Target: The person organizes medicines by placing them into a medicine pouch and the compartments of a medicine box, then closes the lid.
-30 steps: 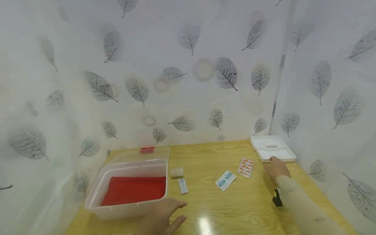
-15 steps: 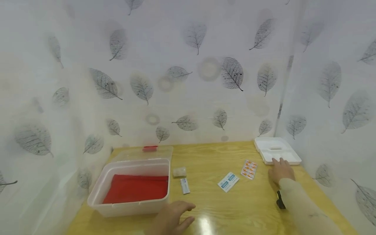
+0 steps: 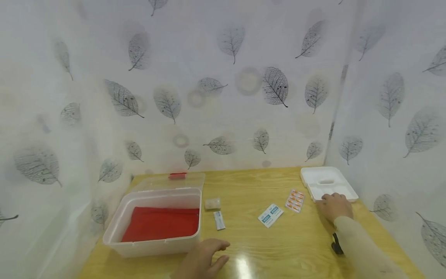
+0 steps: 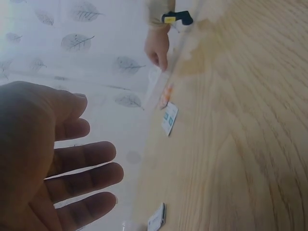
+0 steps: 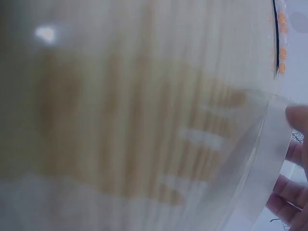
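At the right of the head view, my right hand [image 3: 335, 207] is at the near edge of a shallow white divided tray [image 3: 326, 181]. In the right wrist view the thumb [image 5: 297, 118] lies on the near side of the tray's wall [image 5: 262, 163], and the fingers reach over its rim; the hand grips it there. My left hand [image 3: 203, 257] holds nothing, its fingers spread and slightly bent, beside the near right corner of a clear plastic box [image 3: 156, 247]. The box contains a folded red cloth [image 3: 162, 224], and its see-through lid [image 3: 188, 180] hangs open behind it.
Left of the tray lie a blister pack of orange capsules [image 3: 295, 200] and a blue-and-white packet [image 3: 270, 215]. Near the box are a rolled bandage [image 3: 212, 204] and a small white sachet [image 3: 219, 220]. Leaf-patterned curtains [image 3: 237, 97] enclose the wooden table [image 3: 251, 186].
My right hand has come onto the tray's near edge, and the tray has shifted slightly toward me. My left hand stays by the box, and the head view has turned a little.
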A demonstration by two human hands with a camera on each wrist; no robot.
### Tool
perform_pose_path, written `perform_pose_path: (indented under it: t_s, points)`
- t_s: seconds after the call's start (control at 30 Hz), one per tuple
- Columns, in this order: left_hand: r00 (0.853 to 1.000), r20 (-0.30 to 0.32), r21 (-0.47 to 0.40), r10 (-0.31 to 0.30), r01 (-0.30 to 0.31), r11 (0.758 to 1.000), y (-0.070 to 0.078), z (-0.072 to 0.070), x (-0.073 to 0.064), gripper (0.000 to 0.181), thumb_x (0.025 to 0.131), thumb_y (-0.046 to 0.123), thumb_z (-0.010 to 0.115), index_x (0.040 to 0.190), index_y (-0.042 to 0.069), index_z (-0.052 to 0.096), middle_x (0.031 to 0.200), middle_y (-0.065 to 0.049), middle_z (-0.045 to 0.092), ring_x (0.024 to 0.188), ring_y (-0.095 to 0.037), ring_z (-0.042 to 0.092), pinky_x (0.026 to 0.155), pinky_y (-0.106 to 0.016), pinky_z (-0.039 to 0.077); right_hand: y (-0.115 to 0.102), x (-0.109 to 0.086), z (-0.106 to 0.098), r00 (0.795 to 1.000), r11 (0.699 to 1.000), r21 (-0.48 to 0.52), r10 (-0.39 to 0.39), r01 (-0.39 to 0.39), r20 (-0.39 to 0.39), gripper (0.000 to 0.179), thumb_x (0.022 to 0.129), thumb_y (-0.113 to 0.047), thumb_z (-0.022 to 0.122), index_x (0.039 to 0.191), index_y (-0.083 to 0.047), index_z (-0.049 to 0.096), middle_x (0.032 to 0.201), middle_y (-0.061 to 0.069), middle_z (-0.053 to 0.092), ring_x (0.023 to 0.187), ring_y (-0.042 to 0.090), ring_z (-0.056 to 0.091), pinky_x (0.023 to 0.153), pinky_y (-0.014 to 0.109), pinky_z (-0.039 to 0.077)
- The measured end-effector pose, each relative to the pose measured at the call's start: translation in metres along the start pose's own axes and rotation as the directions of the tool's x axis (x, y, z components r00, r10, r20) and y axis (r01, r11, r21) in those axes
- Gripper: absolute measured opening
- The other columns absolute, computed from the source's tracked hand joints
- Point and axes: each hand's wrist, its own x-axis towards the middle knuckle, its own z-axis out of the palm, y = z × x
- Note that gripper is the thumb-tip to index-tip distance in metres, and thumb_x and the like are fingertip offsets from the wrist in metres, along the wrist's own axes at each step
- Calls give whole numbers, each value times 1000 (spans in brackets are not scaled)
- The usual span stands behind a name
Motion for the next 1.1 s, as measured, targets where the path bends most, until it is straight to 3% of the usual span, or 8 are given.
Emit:
perform_pose_path:
  t_s: [0.1,0.2,0.43,0.63,0.83,0.97,1.1]
  points:
    - [1000,17,-6,-10,10,1000,1,1,2,25,89,22,69,111,11,66,97,5,68,89,-7,64,78,-21,51,1,-6,1,1000,1000,3,15,-15,15,53,90,-52,58,98,0,67,91,21,59,86,45,52,68,58,44]
    - [999,41,-21,-29,29,999,1,3,3,24,91,22,67,112,11,66,97,3,69,89,-7,65,77,-21,52,-1,-8,1,1000,1000,26,9,-9,-1,53,89,-52,60,92,0,67,86,18,58,83,42,52,67,56,45]
    - [998,46,-38,-30,32,999,1,5,3,23,90,21,68,111,10,66,96,1,69,88,-8,65,77,-21,51,-8,-7,-2,1000,998,67,-8,9,-11,24,90,-17,57,92,4,68,86,22,60,80,43,55,70,57,46]
    - [998,49,-43,-42,44,998,0,8,3,21,91,21,66,110,11,66,96,3,69,87,-6,63,77,-21,51,-16,-5,-8,991,995,81,-54,64,-122,15,87,-2,56,82,9,65,75,23,61,72,44,57,69,57,48]
    - [996,64,-55,-64,68,996,-4,16,9,21,93,21,64,110,10,66,100,1,69,89,-6,63,76,-23,51,-47,-2,-19,979,985,122,-103,125,-178,10,84,1,63,80,9,67,75,21,63,73,41,59,70,54,49]
    - [992,62,-90,-106,111,990,-8,27,17,22,93,20,63,114,10,65,102,0,69,92,-8,64,77,-27,52,-70,0,-19,961,969,134,-174,206,-215,8,84,0,67,79,6,68,75,16,65,74,36,59,70,50,50]
    - [988,0,-77,-152,152,985,-11,39,26,27,92,19,64,115,6,63,104,-2,68,96,-14,63,81,-32,52,-91,-2,-16,944,942,175,-247,287,-217,6,84,-1,68,80,4,69,80,13,66,77,32,61,69,45,53]
